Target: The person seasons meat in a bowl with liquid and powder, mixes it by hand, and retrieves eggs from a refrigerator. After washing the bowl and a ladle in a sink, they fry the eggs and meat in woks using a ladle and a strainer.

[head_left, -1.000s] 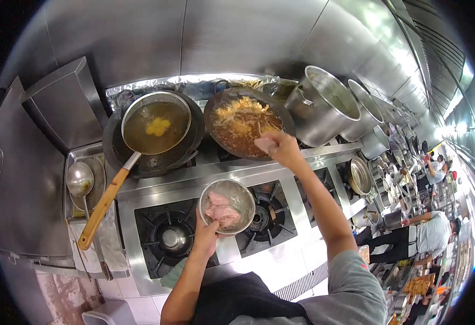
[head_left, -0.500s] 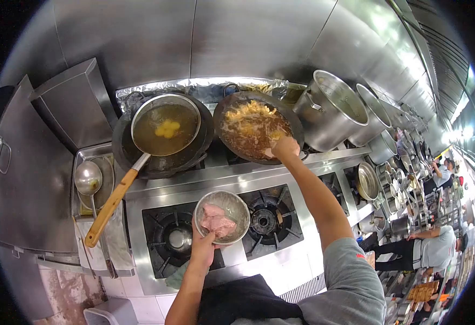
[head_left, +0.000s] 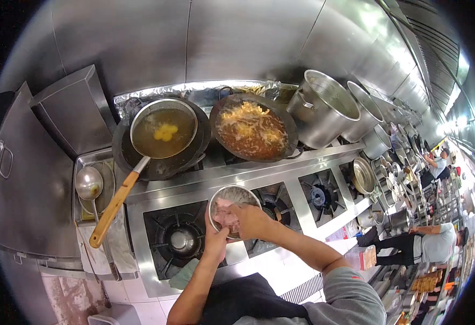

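Note:
My left hand (head_left: 215,241) grips the rim and side of a metal bowl (head_left: 241,193) above the front burners. Pale pink pieces of raw meat (head_left: 224,212) lie in the bowl. My right hand (head_left: 252,222) reaches over the bowl's right side, its fingers curled in on the meat; the fingertips are partly hidden. Behind the bowl, a wok (head_left: 290,142) holds bubbling brown oil with golden pieces of frying food (head_left: 245,111) in it.
At left, a long-handled strainer (head_left: 119,199) rests across another wok (head_left: 122,142), yellow pieces in its liquid. A ladle (head_left: 89,183) lies in a tray farther left. Tall pots (head_left: 316,122) stand right of the woks. A person (head_left: 435,244) stands at far right.
My right hand has come back from over the frying wok into the bowl. The bowl and my left hand have shifted slightly right.

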Available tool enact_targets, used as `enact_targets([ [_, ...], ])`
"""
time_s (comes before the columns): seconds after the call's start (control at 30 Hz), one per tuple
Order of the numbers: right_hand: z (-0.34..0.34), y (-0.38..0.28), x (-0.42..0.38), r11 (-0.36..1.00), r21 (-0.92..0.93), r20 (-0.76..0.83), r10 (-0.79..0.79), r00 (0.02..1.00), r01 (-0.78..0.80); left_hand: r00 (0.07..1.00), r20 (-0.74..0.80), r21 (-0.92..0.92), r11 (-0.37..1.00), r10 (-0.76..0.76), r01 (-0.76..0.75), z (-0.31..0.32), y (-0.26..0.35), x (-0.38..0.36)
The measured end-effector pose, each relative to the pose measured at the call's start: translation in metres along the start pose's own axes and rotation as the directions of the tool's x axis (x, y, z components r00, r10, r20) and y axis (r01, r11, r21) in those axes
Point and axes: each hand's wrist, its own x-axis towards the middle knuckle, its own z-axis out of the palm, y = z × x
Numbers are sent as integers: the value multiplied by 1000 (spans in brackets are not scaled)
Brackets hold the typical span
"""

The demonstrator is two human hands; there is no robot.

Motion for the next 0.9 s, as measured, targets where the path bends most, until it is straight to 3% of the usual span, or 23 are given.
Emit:
enact_targets([
  [0.03,3,-2,-2,997,-5,-18,74,997,-75,998,-21,-38,998,-53,52,1,3,-3],
  [0.1,3,-1,-1,996,49,-40,82,996,-80,992,-45,-78,991,-115,112,0,4,-5],
  [0.17,2,2,0,990,113,-41,88,995,-83,998,-53,51,998,-26,28,-7,-6,-3],
  [0.23,0,0,2,963,256,-206,-28,978,81,997,-58,28,998,-53,54,-12,-7,-7],
  [0.4,-5,10,7,981,181,-256,-23,966,71,996,1,34,996,-87,86,-7,6,-6],
  [0.47,-6,11,8,974,94,-373,-158,914,206,995,54,78,994,-87,82,-4,9,-3],
  [0.63,-28,15,8,980,154,-383,-57,922,125,994,21,55,993,-104,103,2,1,13],
  [0.8,-80,27,14,952,306,-448,152,881,-9,991,44,16,992,-127,126,18,3,34],
  [0.87,-81,64,27,943,331,-457,140,879,21,986,2,-2,986,-167,167,16,-4,41],
  [0.9,-87,72,35,892,441,-523,163,837,102,986,-4,0,986,-167,167,17,-4,43],
])
